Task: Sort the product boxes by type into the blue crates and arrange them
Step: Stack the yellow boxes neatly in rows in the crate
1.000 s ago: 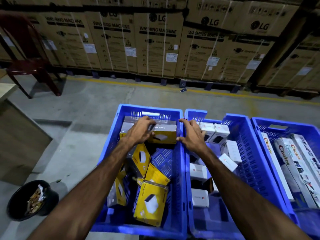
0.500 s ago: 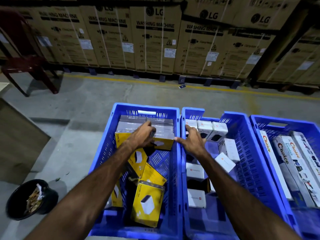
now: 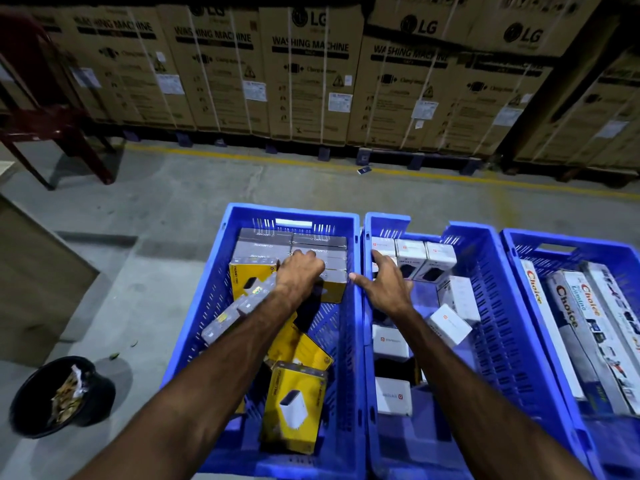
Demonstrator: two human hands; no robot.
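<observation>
My left hand (image 3: 300, 273) is curled over the packed row of yellow boxes (image 3: 294, 252) at the far end of the left crate (image 3: 351, 341), fingers bent down on their grey tops, though I cannot tell whether I grip one or only press. My right hand (image 3: 386, 285) lies spread, thumb touching the rim between the crates, fingers reaching toward the three upright white boxes (image 3: 420, 259) at the far end of the middle crate (image 3: 491, 323). To do this well, I judge I should push the yellow row flush against the far wall, then stand the loose yellow boxes (image 3: 294, 407) from the near end beside it. The tilted box (image 3: 239, 308) along the left wall looks ready to slide, so it wants seating first. The long boxes (image 3: 571, 327) lie flat in the right crate (image 3: 623, 258)
</observation>
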